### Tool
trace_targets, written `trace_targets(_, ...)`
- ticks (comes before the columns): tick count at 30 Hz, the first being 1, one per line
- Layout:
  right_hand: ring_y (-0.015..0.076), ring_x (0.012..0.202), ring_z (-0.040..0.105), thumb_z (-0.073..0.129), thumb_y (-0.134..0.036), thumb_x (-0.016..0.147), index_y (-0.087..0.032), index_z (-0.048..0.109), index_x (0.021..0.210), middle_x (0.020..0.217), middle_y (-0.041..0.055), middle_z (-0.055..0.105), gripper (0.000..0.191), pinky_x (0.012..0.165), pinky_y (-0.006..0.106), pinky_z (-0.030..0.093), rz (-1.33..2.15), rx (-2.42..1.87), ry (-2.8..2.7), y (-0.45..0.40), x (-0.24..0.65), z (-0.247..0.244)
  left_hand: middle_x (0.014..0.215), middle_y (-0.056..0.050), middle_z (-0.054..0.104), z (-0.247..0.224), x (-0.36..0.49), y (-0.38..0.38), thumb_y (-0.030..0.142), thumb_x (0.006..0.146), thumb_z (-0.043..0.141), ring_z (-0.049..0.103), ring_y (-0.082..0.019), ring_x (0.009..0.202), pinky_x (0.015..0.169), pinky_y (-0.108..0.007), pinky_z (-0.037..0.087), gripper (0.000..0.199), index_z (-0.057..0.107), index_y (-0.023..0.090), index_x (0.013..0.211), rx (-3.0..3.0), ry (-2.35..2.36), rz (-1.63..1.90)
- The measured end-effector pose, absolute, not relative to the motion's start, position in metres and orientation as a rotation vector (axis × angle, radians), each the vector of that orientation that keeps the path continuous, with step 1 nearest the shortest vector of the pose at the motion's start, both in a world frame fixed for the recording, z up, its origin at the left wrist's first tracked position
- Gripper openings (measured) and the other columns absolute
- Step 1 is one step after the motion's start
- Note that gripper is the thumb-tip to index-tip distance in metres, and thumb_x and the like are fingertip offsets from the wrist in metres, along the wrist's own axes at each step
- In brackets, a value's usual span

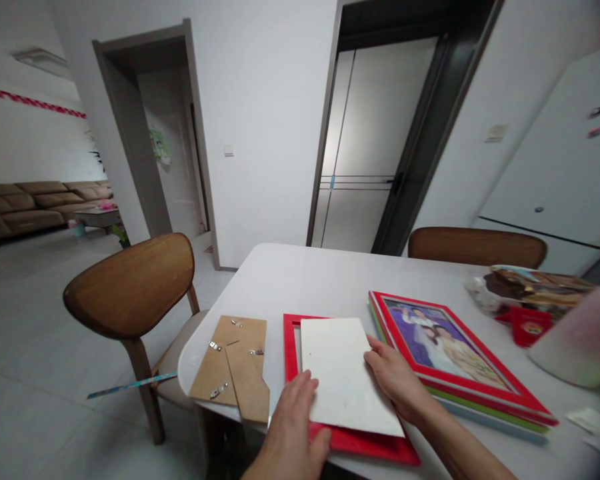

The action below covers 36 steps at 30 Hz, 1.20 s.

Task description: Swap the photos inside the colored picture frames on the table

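A white rectangular sheet [347, 373] lies slightly turned over a red picture frame [291, 347], which shows along its left and bottom sides. My right hand [393, 377] grips the sheet's right edge, thumb on top and the other fingers hidden beneath. Over the frame's lower left, my left hand [295, 427] has its fingers stretched out, their tips at the sheet's left edge. To the left is a brown backing board [245, 360] with metal clips and a stand flap.
Right of my hands lies a stack of picture frames [460, 353], a red one with a photo on top. Beyond it are a plastic bag [480, 293], a red packet [530, 327] and a pale rounded object [580, 340]. A wooden chair [135, 287] stands left of the white table [310, 273].
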State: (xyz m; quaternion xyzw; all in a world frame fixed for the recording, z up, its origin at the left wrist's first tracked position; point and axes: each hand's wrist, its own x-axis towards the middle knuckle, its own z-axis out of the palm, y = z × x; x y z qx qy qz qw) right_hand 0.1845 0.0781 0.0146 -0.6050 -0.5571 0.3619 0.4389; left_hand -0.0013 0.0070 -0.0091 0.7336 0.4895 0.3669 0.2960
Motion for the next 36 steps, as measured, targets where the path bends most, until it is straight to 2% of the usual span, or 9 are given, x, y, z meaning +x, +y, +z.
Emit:
trace_targets(4,0.0175,0.071,0.061,0.031,-0.017,0.065,-0.012,0.057,0.100,0.081,0.0052,0.067,0.044,0.060,0.024,0.045,0.724,-1.589,-1.637,0.089,0.181,0.003,0.125,-0.018,0.040,-0.013,-0.004,0.003,0.008,0.064,0.045,0.034,-0.026,0.117,0.096,-0.048,0.029,0.052,0.042,0.006,0.116,2.218,1.303,0.787)
trace_targets(8,0.0164,0.074,0.060,0.030,-0.016,0.068,-0.013,0.057,0.100,0.086,0.0053,0.066,0.042,0.063,0.022,0.043,0.633,-1.652,-1.738,0.096,0.179,0.000,0.122,-0.019,0.045,-0.005,-0.008,0.005,0.008,0.067,0.045,0.037,-0.025,0.115,0.097,-0.046,0.029,0.044,0.046,0.005,0.111,2.317,1.311,0.652)
trace_targets(14,0.0264,0.075,0.057,0.039,-0.024,0.071,-0.009,0.058,0.088,0.079,0.0165,0.062,0.030,0.067,0.034,0.038,0.322,-1.906,-1.874,0.095,0.177,0.001,0.121,-0.015,0.046,-0.001,-0.009,0.007,0.009,0.066,0.047,0.040,-0.024,0.114,0.097,-0.044,0.030,0.044,0.047,0.009,0.110,2.369,1.296,0.624)
trace_targets(20,0.0252,0.080,0.054,0.039,-0.026,0.075,-0.011,0.050,0.106,0.092,0.0149,0.055,0.036,0.065,0.034,0.038,0.099,-1.957,-1.954,0.085,0.169,0.003,0.130,-0.012,0.037,-0.003,-0.057,0.003,0.012,0.067,0.049,0.033,-0.022,0.119,0.098,-0.039,0.030,0.054,0.038,0.015,0.120,2.332,1.420,0.677)
trace_targets(25,0.0195,0.093,0.048,0.040,-0.026,0.077,-0.015,0.051,0.108,0.103,0.0108,0.052,0.034,0.080,0.030,0.036,0.288,-1.469,-2.183,0.056,0.110,0.011,0.130,-0.016,0.035,-0.016,-0.131,0.007,0.014,0.060,0.057,0.032,-0.028,0.118,0.097,-0.044,0.028,0.058,0.044,0.013,0.116,2.224,1.882,0.611)
trace_targets(28,0.0230,0.091,0.046,0.053,-0.038,0.068,-0.021,0.050,0.108,0.097,0.0082,0.054,0.043,0.081,0.037,0.034,0.344,-1.331,-2.284,0.037,0.062,0.011,0.124,-0.013,0.044,-0.031,-0.156,0.013,0.011,0.061,0.055,0.039,-0.027,0.114,0.094,-0.043,0.034,0.050,0.049,0.016,0.111,2.282,1.931,0.656)
trace_targets(30,0.0251,0.089,0.044,0.060,-0.040,0.060,-0.021,0.051,0.105,0.096,0.0085,0.053,0.050,0.080,0.040,0.033,0.345,-1.324,-2.308,0.032,0.039,0.008,0.120,-0.012,0.049,-0.040,-0.165,0.016,0.010,0.062,0.055,0.045,-0.026,0.110,0.091,-0.041,0.038,0.046,0.052,0.018,0.107,2.345,1.907,0.713)
trace_targets(33,0.0235,0.088,0.044,0.059,-0.028,0.058,-0.021,0.051,0.102,0.095,0.0082,0.051,0.045,0.077,0.038,0.036,0.407,-1.324,-2.253,0.032,0.027,0.004,0.114,-0.012,0.054,-0.044,-0.171,0.020,0.014,0.061,0.060,0.051,-0.026,0.103,0.086,-0.040,0.042,0.043,0.055,0.019,0.104,2.418,1.865,0.799)
trace_targets(36,0.0206,0.091,0.044,0.053,-0.020,0.062,-0.020,0.050,0.105,0.099,0.0080,0.048,0.043,0.079,0.034,0.037,0.479,-1.256,-2.146,0.034,0.040,0.007,0.111,-0.009,0.057,-0.032,-0.164,0.020,0.024,0.063,0.064,0.054,-0.026,0.100,0.083,-0.039,0.046,0.040,0.056,0.022,0.103,2.480,1.754,0.916)
